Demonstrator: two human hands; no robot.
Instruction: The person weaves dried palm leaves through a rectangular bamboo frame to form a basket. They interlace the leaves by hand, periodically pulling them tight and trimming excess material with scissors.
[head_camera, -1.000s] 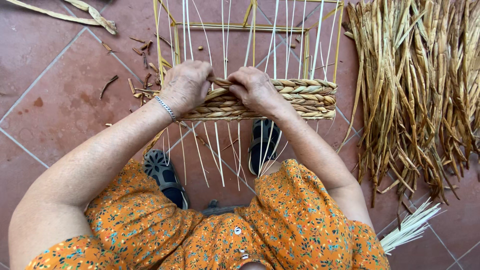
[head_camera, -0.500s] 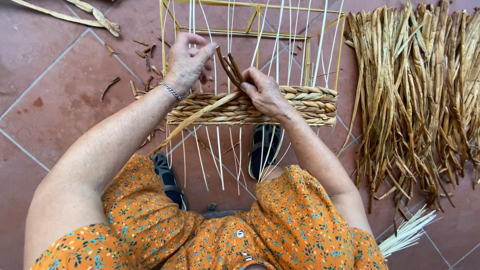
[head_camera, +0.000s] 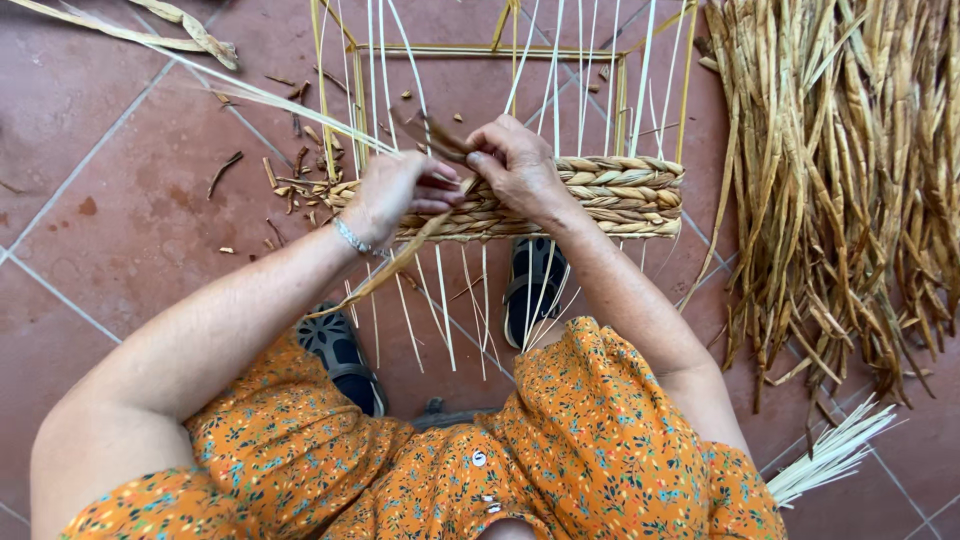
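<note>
A half-woven basket (head_camera: 620, 195) of twisted straw-coloured rush stands on the tiled floor, with thin pale uprights (head_camera: 555, 90) rising from its woven band. My left hand (head_camera: 400, 190) pinches a long dried rush strand (head_camera: 385, 275) at the band's left part; the strand's loose end trails down towards me. My right hand (head_camera: 515, 165) grips the darker end of the same strand (head_camera: 435, 135) between the uprights, just above the band. The two hands almost touch.
A big bundle of dried rushes (head_camera: 840, 170) lies on the right. A small sheaf of pale thin sticks (head_camera: 830, 455) sits at the lower right. Loose leaves (head_camera: 190, 30) and scraps (head_camera: 300, 170) lie at the upper left. My sandalled feet (head_camera: 530, 290) rest under the basket.
My left hand came down from the uprights to the woven band and closed on the strand. My right hand rose a little. A long pale leaf now sweeps across the upper left.
</note>
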